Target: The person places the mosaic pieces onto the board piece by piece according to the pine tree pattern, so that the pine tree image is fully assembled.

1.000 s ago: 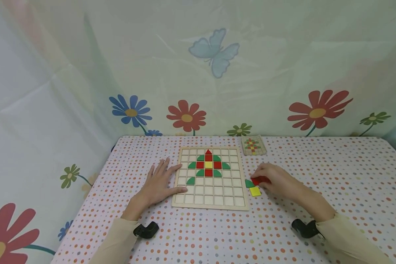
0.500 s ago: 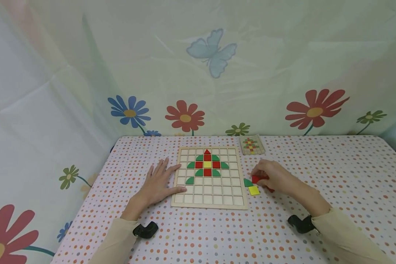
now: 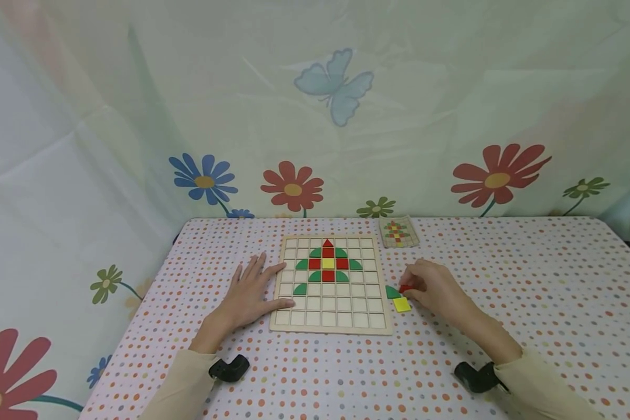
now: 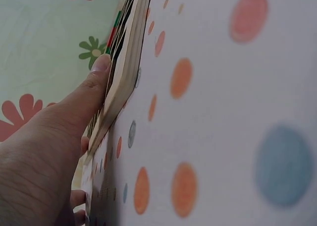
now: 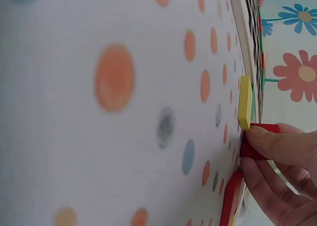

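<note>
My right hand (image 3: pixel 438 286) pinches a red square tile (image 5: pixel 261 145) between thumb and fingers, just right of the board. Close by lie a green quarter-round tile (image 3: pixel 392 292) and a yellow square tile (image 3: pixel 401 304). In the right wrist view another red tile (image 5: pixel 231 201) lies below the fingers. My left hand (image 3: pixel 247 294) is spread flat at the left side of the wooden grid board (image 3: pixel 331 332), its thumb resting on the frame. Red, green and yellow tiles fill several cells, with a lone green tile (image 3: pixel 300 289) lower left.
A small pattern card (image 3: pixel 398 231) with a similar coloured design lies behind the board's right corner. The table has a dotted cloth (image 3: pixel 304 373). A flowered curtain (image 3: pixel 425 116) hangs along the back edge.
The right fingers have shifted on the red tiles; less red shows beneath the hand in the head view. The left hand and the tiles on the board stay put.
</note>
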Demonstrator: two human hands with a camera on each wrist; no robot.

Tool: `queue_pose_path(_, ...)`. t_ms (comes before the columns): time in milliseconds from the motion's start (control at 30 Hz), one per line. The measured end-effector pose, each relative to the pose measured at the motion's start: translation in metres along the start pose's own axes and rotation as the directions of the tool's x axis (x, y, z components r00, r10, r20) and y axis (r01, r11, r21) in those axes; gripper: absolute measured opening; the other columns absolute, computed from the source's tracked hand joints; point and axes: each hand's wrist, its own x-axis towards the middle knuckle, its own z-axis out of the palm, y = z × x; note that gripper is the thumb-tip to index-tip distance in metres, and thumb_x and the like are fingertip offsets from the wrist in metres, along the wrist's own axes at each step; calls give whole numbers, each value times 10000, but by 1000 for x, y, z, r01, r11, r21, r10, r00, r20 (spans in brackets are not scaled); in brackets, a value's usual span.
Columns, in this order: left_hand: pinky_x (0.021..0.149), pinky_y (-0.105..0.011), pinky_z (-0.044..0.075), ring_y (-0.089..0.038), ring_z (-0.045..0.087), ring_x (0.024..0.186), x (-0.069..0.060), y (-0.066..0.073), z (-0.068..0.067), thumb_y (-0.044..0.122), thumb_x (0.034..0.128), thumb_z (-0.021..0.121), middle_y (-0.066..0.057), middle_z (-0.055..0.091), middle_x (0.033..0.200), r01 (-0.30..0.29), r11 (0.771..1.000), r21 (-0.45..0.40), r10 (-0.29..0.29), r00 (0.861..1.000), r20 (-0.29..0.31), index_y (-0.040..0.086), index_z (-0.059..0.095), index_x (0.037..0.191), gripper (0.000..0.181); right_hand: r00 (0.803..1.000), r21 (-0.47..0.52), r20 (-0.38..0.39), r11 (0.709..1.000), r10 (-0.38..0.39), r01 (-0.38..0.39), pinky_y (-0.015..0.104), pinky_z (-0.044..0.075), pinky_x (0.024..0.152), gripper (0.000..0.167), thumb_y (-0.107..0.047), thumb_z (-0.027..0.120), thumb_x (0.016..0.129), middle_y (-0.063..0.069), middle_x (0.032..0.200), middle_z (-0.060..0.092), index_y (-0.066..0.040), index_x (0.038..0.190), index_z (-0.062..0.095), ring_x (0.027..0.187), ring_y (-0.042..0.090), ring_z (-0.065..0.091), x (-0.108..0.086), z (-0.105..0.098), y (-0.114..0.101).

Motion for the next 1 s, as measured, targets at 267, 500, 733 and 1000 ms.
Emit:
queue_pose_path(267,1256,-663,37,-407,63,1605,-1,-3,0,732,880,673,-200,140,1734,8,1000,2,-8,1000,-2,263,392,1632,930,995,58,-89,997,-45,50,255,529,652,185,65,864,801,10,869,657,-37,941,800,782,160,612,2,0,-7)
queue_pose_path(500,1261,-651,28,-398,51,1608,-1,-1,-1,727,878,680,-193,130,1737,16,1000,-8,-16,1000,3,265,394,1631,929,991,201,-67,972,-114,125,333,631,727,168,66,827,843,36,906,686,-1,995,805,841,220,699,23,14,-33)
queue_pose_path(733,1265,-637,11,-388,43,1610,-1,2,-1,715,885,682,-186,117,1741,14,1000,-9,-14,1000,7,270,391,1632,917,997,345,14,936,-73,63,317,620,788,144,16,820,876,61,965,750,-17,1016,819,875,207,694,46,39,-55)
queue_pose_path(1000,1265,-639,16,-387,48,1610,-1,2,-1,710,892,676,-183,119,1741,13,1000,-8,-12,1000,9,279,389,1632,904,997,433,61,901,-45,14,272,597,773,110,3,799,904,89,990,748,-5,1013,813,886,209,703,61,64,-70)
